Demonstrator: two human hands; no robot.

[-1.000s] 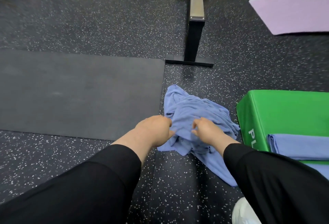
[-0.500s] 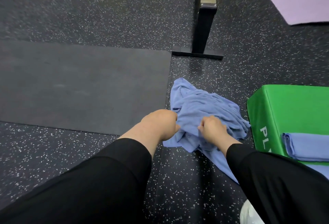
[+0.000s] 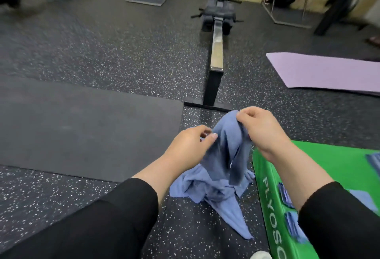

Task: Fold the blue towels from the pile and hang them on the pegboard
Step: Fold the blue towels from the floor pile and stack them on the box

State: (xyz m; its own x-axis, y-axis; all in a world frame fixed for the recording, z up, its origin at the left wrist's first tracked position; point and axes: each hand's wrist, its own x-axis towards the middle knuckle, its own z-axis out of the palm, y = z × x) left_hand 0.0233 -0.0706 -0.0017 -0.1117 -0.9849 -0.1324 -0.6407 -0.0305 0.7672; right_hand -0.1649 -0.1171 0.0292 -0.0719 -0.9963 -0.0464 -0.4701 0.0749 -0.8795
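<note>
Lifting one blue towel (image 3: 224,145) off the pile (image 3: 207,188), centre-low of frame. Right hand (image 3: 261,129) pinches towel's top edge, thumb + fingers curled round the cloth, held higher and further up-frame. Left hand (image 3: 191,145) sits lower, just left of the cloth; thumb tip touches/pinches a fold, other fingers loosely curled — full grip hard to tell, partly hidden. Towel hangs down from right hand in a bunched vertical drape, long axis roughly up-down in frame, lower end still merging w/ pile on the floor (image 3: 102,57).

Key relation for next move, my guess: free edge/corner lies between the 2 hands, nearer left hand, so left needs to slide along the top edge away from right to spread the cloth flat before folding. Step looks like pick-up/shake-out, fold not yet begun.

Around: green plyo box (image 3: 308,168) lower right, just beside pile, w/ folded blue towels (image 3: 292,223) on top, blurred. Dark mat (image 3: 82,127) at left, purple mat (image 3: 324,71) upper right, rowing machine rail (image 3: 217,53) up centre. Pegboard not in view.
</note>
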